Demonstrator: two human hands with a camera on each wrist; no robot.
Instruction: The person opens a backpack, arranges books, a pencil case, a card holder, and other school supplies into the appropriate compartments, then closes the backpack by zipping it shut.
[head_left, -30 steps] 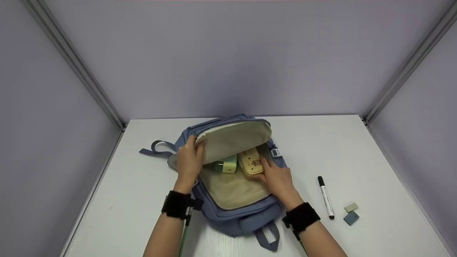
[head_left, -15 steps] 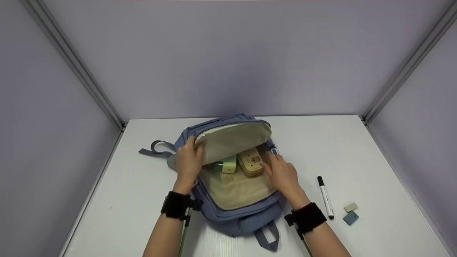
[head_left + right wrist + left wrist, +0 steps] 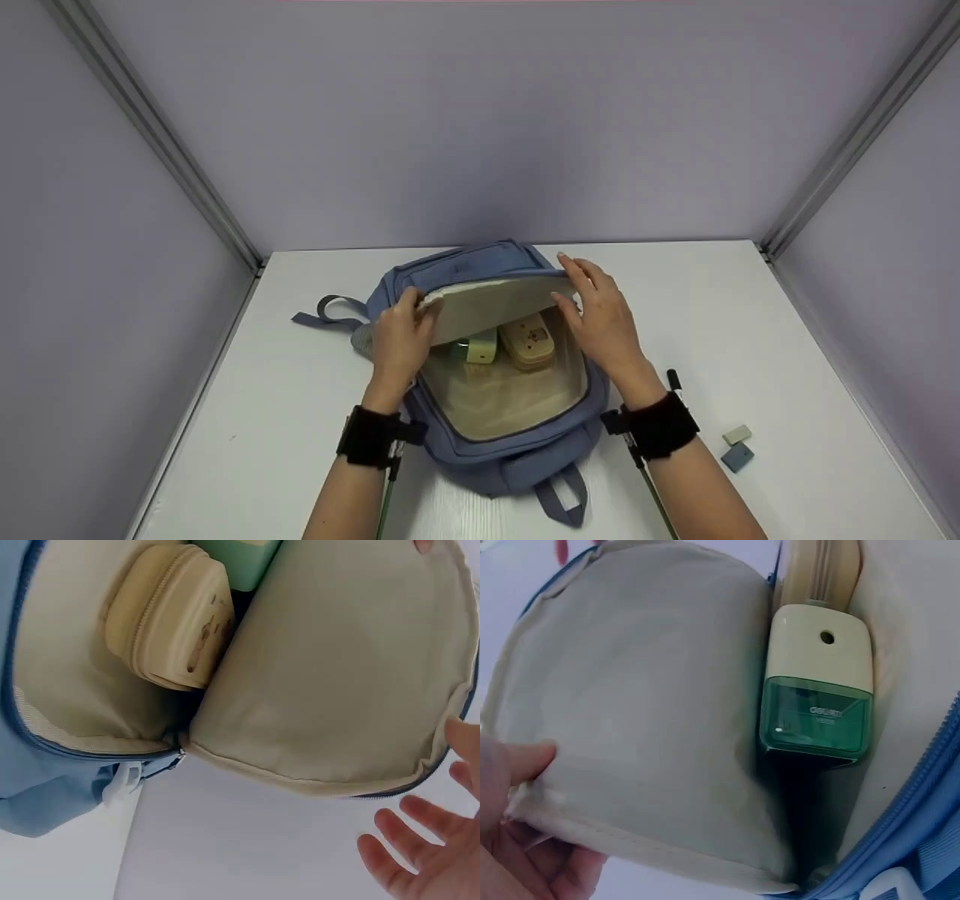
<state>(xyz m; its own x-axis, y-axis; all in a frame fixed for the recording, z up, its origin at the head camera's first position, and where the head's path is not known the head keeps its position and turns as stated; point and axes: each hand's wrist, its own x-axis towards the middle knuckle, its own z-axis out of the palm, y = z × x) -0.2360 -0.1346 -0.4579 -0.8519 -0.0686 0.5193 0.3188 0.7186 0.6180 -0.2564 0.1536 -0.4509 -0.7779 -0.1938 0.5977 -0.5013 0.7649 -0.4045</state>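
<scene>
A blue backpack (image 3: 517, 476) lies unzipped on the table, its beige-lined front flap (image 3: 487, 307) raised. My left hand (image 3: 401, 337) pinches the flap's left edge, the thumb on the lining and the fingers behind it. At the flap's right corner is my right hand (image 3: 604, 319); its thumb is right at the rim and its other fingers (image 3: 405, 840) are spread outside it. Inside lie a yellow zipped pencil case (image 3: 529, 341) with a small bear picture and, beside it, a cream-and-green pencil sharpener (image 3: 817, 682). The flap hides their far ends in the head view.
Right of the backpack lies a black-capped marker (image 3: 673, 379), mostly hidden behind the right wrist. A pale small block (image 3: 737, 435) and a blue-grey one (image 3: 738, 457) lie farther right. Straps (image 3: 326, 319) stretch out at the left, and panels enclose the table's back and sides.
My right hand has left the pencil case and moved up to the flap's right corner. The flap's upper edge has tipped slightly toward me. The left hand keeps its grip.
</scene>
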